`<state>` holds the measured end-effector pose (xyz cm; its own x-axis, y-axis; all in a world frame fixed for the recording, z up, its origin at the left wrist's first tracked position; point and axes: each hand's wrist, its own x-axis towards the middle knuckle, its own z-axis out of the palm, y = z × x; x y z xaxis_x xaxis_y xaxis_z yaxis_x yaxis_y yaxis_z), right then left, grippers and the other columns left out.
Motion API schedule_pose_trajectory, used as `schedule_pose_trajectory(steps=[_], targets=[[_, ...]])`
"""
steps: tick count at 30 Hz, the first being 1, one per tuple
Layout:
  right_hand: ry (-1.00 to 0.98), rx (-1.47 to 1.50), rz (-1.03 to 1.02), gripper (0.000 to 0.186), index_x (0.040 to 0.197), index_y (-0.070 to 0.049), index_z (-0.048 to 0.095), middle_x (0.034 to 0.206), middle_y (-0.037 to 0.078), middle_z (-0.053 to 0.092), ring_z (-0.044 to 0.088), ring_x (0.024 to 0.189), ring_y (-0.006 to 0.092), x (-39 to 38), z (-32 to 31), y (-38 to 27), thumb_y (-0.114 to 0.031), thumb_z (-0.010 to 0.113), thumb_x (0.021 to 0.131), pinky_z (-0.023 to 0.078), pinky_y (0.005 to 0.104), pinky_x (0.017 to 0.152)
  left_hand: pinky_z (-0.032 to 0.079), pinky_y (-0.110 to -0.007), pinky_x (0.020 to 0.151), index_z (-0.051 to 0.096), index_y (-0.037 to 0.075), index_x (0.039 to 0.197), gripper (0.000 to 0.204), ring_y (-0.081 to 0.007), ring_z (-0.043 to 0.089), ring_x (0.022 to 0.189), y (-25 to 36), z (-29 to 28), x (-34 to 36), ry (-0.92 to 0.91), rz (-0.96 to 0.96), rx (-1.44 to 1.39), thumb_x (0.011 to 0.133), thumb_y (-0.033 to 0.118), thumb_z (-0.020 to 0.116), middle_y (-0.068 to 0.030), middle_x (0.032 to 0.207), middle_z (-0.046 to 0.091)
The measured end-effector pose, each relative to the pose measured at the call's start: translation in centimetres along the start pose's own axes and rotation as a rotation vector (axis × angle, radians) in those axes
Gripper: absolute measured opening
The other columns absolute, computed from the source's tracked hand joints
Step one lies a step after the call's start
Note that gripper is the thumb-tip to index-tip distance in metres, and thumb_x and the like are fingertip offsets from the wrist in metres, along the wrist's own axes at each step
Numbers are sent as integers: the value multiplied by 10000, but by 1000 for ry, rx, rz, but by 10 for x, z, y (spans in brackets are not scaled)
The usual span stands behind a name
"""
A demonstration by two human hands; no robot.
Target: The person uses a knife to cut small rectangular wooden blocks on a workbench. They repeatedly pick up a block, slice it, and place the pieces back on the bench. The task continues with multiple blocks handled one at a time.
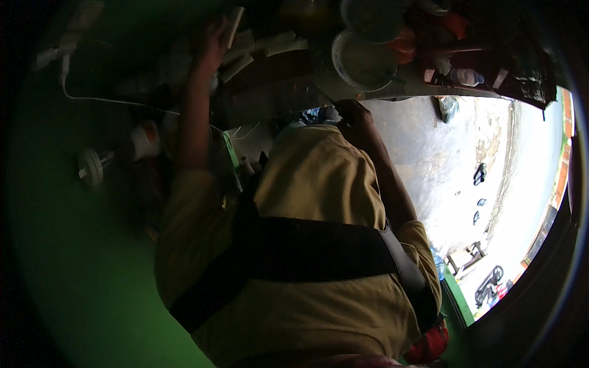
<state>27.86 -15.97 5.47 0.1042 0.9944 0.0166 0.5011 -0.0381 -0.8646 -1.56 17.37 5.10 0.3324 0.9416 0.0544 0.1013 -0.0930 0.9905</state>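
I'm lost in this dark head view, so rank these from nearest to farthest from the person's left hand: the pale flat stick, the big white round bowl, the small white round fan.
1. The pale flat stick, at the fingertips of the left hand, touching or nearly so.
2. The big white round bowl, off to its right on the counter.
3. The small white round fan, lower left against the green wall.
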Motion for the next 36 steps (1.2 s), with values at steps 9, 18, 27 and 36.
schedule_pose_trajectory(steps=[9,18,27,36], targets=[[-192,11,97,632,1598,-156,477,1054,231,687,671,926,433,10,-8,-42,6,578,995,563,447,819,590,-390,847,694,107,1252,266,-296,711,1017,-21,68,-126,20,-9,440,1004,199,722,-122,1096,723],[-295,-34,70,745,1636,-196,421,925,207,605,614,744,389,40,24,-50,77,537,953,510,472,669,540,-453,1011,730,122,1260,266,-335,660,1196,-12,87,-146,127,113,813,1011,216,732,-165,1250,691],[-347,-97,45,795,1663,-198,369,1230,263,607,677,779,342,34,51,-43,61,564,938,577,431,629,518,-445,1029,764,142,1265,319,-347,613,1229,-3,95,-154,199,72,913,966,252,771,-146,1314,626],[-375,-248,54,836,1674,-225,355,1622,356,374,737,845,351,35,54,-53,47,582,917,599,406,562,552,-427,1000,758,152,1289,369,-327,644,1199,-9,90,-157,198,97,902,932,233,808,-124,1341,620]])
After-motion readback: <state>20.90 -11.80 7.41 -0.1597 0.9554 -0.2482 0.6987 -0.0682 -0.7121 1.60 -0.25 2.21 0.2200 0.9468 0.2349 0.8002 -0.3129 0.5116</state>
